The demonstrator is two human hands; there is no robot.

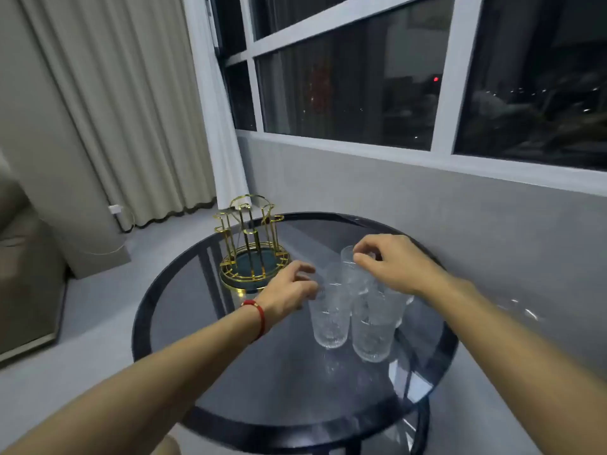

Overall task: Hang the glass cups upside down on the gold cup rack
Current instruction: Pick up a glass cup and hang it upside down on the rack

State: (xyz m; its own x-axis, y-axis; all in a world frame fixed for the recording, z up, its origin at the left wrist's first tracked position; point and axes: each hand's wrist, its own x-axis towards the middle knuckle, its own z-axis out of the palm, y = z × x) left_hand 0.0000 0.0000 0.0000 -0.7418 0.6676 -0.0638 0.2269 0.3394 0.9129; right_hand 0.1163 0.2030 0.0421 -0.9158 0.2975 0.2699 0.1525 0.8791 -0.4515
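Several clear textured glass cups stand upright in a cluster on the round dark glass table (pixel 249 382); the two nearest are the front left cup (pixel 329 318) and the front right cup (pixel 373 333). The gold cup rack (pixel 251 247) stands at the table's far left, with no cup on its prongs. My right hand (pixel 389 262) hovers over the back cup (pixel 352 272), its fingertips pinching the rim. My left hand (pixel 290 289), a red string around its wrist, is beside the cluster's left side, fingers curled against a cup there; the grip is unclear.
A grey wall and a large dark window run behind and to the right of the table. Beige curtains hang at the left, with a charger and cable at the floor. A sofa edge (pixel 23 274) shows at far left.
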